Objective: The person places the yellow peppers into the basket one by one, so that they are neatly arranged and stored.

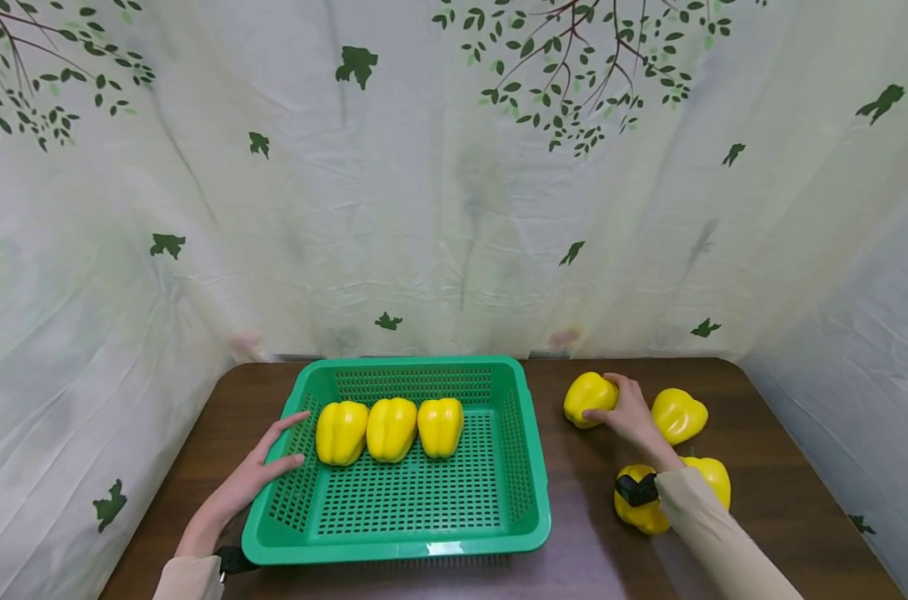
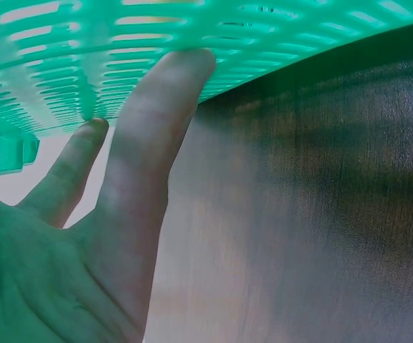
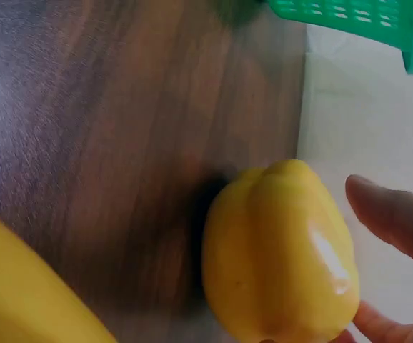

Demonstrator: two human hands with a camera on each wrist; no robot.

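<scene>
At the far right of the counter (image 1: pixel 581 542), a person's right hand (image 1: pixel 632 412) has its grip about a yellow bell pepper (image 1: pixel 587 402), between the green basket (image 1: pixel 538 500) and the loose peppers further right. Fingers curl round the far side, with the thumb reaching over towards the left; the right wrist view shows a gap beside the thumb's tip, so how firmly it presses cannot be told. That pepper's long axis runs roughly left to right, its lobed end pointing left towards the basket. Whether it rests on the counter or is slightly raised cannot be told.

The left hand's grip is spread, its fingers extended and touching the left side of the basket; that left hand (image 1: pixel 247 483) holds no pepper. Inside the basket, three yellow peppers (image 1: pixel 391 429) lie in a left-to-right row towards the far side, each with its long axis running near to far.

Just right of the right hand lies another pepper (image 1: pixel 679 417). Nearer, two more peppers (image 1: pixel 712 479) are partly hidden by the right sleeve (image 1: pixel 724 537) and a black strap (image 1: pixel 637 490); a green stem (image 1: pixel 691 452) there points far.
</scene>
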